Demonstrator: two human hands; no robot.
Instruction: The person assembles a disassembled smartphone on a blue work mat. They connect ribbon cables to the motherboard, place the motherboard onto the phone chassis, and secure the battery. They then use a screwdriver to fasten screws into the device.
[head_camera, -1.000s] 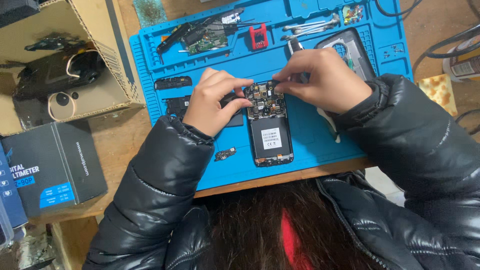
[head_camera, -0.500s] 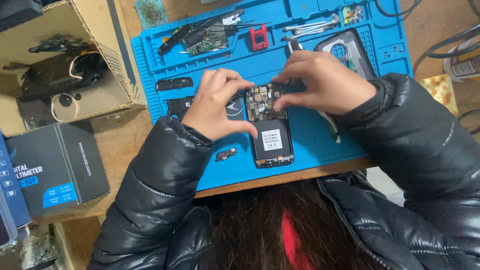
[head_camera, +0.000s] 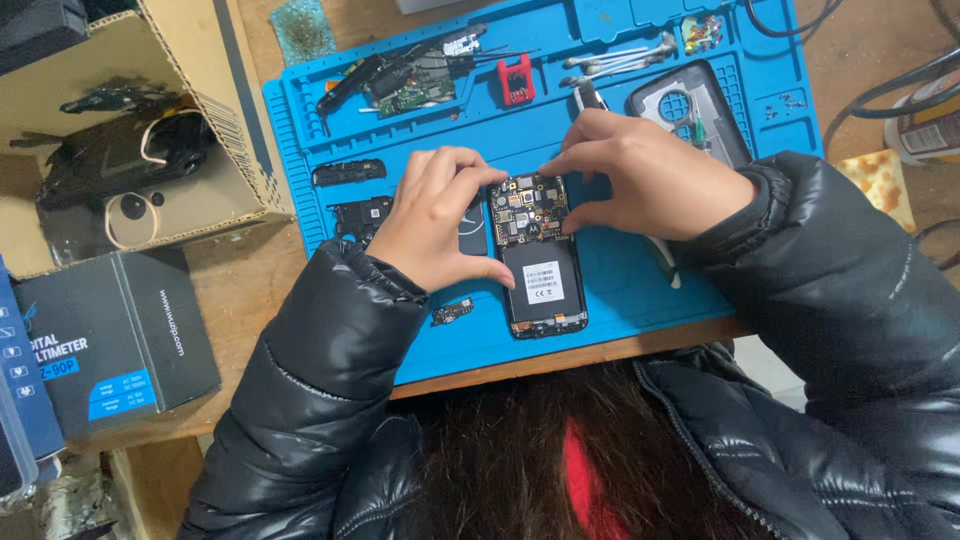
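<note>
An opened black phone (head_camera: 538, 262), circuit board and battery bared, lies on a blue repair mat (head_camera: 640, 290) atop a wooden desk (head_camera: 250, 290). The left hand (head_camera: 437, 225) braces its side; the right hand (head_camera: 640, 180) pinches its top edge. One cardboard box (head_camera: 130, 60) and one black box (head_camera: 120, 340) sit left of the grip.

Wooden desk (head_camera: 250, 290), blue mat (head_camera: 640, 290), cardboard box (head_camera: 60, 70)

Blue work mat (head_camera: 640, 290), black opened phone (head_camera: 540, 270), black quilted sleeves (head_camera: 320, 380).
</note>
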